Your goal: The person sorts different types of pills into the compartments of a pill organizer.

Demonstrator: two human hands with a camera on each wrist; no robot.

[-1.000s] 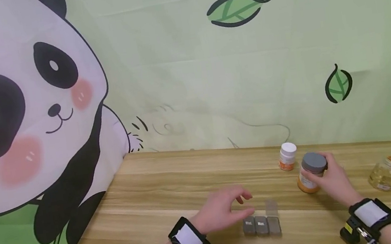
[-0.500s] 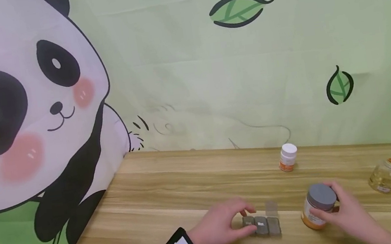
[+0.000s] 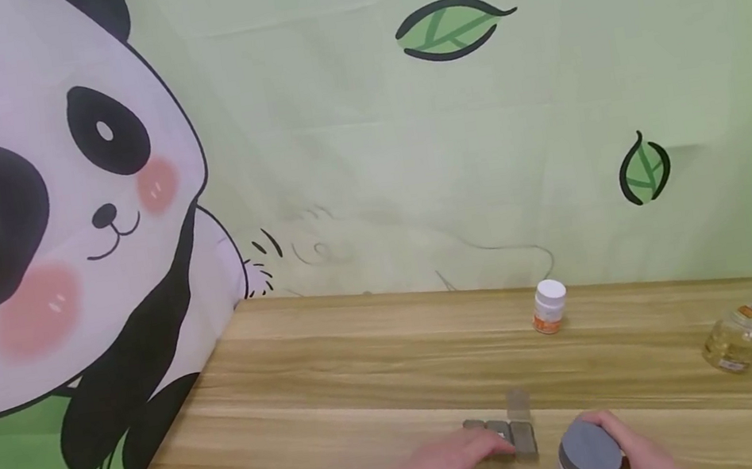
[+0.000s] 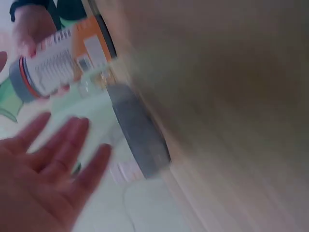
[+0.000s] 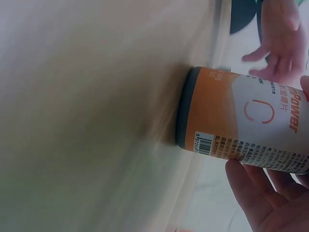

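In the head view, the surface [image 3: 337, 368] is lit evenly and diffusely, with soft-edged shadow cast beside the pill box [image 3: 523, 438]. The backdrop [image 3: 347, 134] is washed pale beyond the surface's far right corner and tinged lilac past its left edge. In the left wrist view, the surface is dimmed to murky brown and smeared into streaks; the pill box and the left hand [image 4: 43, 186] are blurred. In the right wrist view, the larger bottle [image 5: 241, 121] is rendered crisply, its print partly legible, while the surface is left out of focus, darkened along the bottle's base and tinted greenish farther off.
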